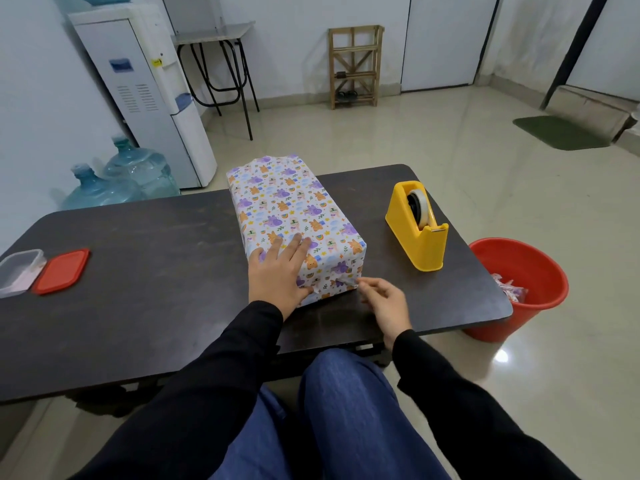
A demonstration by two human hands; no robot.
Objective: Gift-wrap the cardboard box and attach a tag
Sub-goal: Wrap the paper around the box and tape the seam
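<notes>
The box [291, 216], covered in white paper printed with purple and orange animals, lies lengthwise on the dark table [138, 271]. My left hand [277, 275] rests flat on its near top corner, fingers spread, thumb down over the near end. My right hand [384, 303] is at the box's near right bottom corner, thumb and forefinger pinched on a small clear strip of tape [351, 282] that touches the folded paper there. A yellow tape dispenser [417, 226] stands to the right of the box. No tag is visible.
At the table's left edge sit a clear plastic container [19, 271] and its red lid [62, 271]. A red bucket [519, 289] with paper scraps stands on the floor right of the table. Water bottles [117, 181] and a dispenser [145, 95] stand beyond the far left.
</notes>
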